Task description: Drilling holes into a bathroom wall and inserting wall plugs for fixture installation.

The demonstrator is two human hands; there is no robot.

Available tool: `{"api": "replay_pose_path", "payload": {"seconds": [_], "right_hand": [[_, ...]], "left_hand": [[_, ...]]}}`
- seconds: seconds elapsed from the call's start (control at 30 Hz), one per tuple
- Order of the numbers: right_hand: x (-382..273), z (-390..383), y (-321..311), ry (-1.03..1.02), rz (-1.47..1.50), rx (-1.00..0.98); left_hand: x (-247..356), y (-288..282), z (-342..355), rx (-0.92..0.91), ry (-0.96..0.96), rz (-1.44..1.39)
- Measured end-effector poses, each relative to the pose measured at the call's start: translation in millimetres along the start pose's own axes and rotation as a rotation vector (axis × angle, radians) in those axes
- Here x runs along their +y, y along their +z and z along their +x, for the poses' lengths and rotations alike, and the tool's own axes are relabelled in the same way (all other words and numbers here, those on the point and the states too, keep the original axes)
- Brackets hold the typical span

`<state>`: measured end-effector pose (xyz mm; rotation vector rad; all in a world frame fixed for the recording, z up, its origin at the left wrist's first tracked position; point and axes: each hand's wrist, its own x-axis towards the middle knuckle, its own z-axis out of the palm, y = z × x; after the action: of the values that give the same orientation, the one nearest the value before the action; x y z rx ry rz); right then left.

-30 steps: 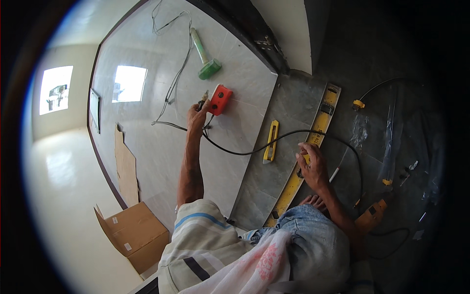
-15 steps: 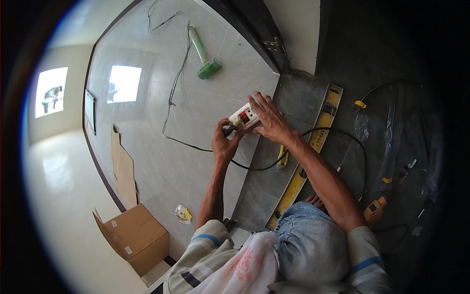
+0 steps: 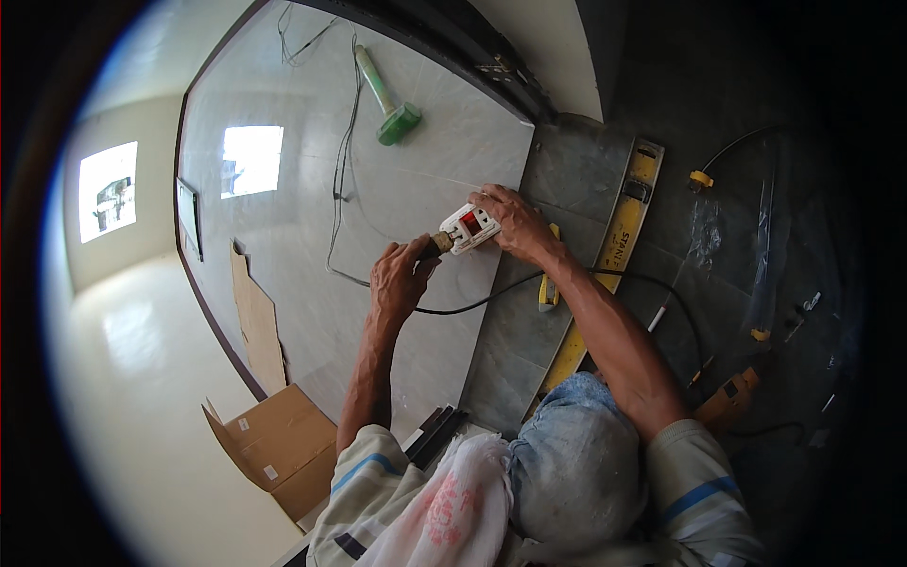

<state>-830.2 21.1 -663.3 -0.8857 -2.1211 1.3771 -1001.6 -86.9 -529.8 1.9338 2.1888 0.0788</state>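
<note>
— Head view, middle of the frame: what do the hands hold?

— The right hand (image 3: 515, 225) is clamped on a white-and-red socket block (image 3: 470, 228) above the pale floor tile (image 3: 283, 227); the left hand (image 3: 397, 280) pinches a plug (image 3: 438, 244) at its end, black cable (image 3: 491, 298) trailing below.

— How would it handle?

— Light, rigid plastic, I'd judge; grip the block's sides and the plug body, not the limp cable.

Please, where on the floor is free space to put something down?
Free: pale tiles between the green mallet, cardboard strip and left hand. Crowded: grey tiles right of the yellow level, with cables and tools.
</note>
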Motion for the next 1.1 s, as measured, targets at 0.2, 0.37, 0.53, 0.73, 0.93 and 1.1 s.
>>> {"api": "replay_pose_path", "payload": {"seconds": [0.2,0.37,0.53,0.73,0.93,1.1], "right_hand": [[8.6,3.1,3.3,0.008,0.0,-0.038],[9.2,2.4,8.9,-0.004,-0.025,-0.005],[7.3,2.6,1.0,-0.031,0.052,-0.033],[3.4,0.6,0.6,-0.03,-0.011,0.015],[2.7,5.1,-2.4,-0.057,-0.007,0.02],[6.5,1.0,-6.7,-0.039,-0.048,-0.025]], "left_hand": [[5.5,-1.0,4.8,-0.06,0.056,0.112],[6.9,-5.3,17.5,-0.062,0.279,0.247],[0.6,-14.8,36.0,-0.3,0.261,0.233],[7.4,-6.7,17.7,-0.263,0.288,0.384],[-8.6,-10.8,27.6,-0.344,0.334,0.356],[15.6,-1.8,21.9,-0.354,0.208,0.439]]}}
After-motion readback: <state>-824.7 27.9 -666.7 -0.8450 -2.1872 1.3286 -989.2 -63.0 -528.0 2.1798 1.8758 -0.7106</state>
